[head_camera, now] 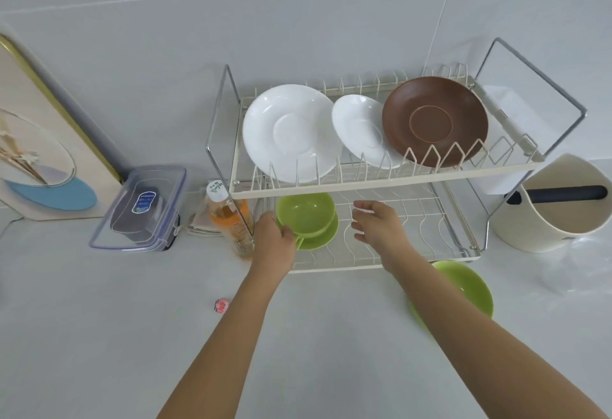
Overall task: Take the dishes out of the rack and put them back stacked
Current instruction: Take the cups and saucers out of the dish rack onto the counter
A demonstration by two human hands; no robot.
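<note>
A two-tier wire dish rack (381,183) stands against the wall. On its top tier lean a large white plate (288,130), a smaller white plate (359,127) and a brown plate (433,120). On the lower tier, at the left, a green bowl (306,211) sits on a green dish (323,239). My left hand (275,243) grips the left edge of this green stack. My right hand (377,226) hovers just right of the stack with fingers relaxed, holding nothing. Another green plate (463,286) lies on the counter before the rack, partly hidden by my right forearm.
Left of the rack stand an orange drink bottle (228,216) and a clear lidded container (142,210). A cream bucket (559,206) with a black bar sits at the right, clear plastic wrap (576,269) before it. A small pink item (222,305) lies on the counter.
</note>
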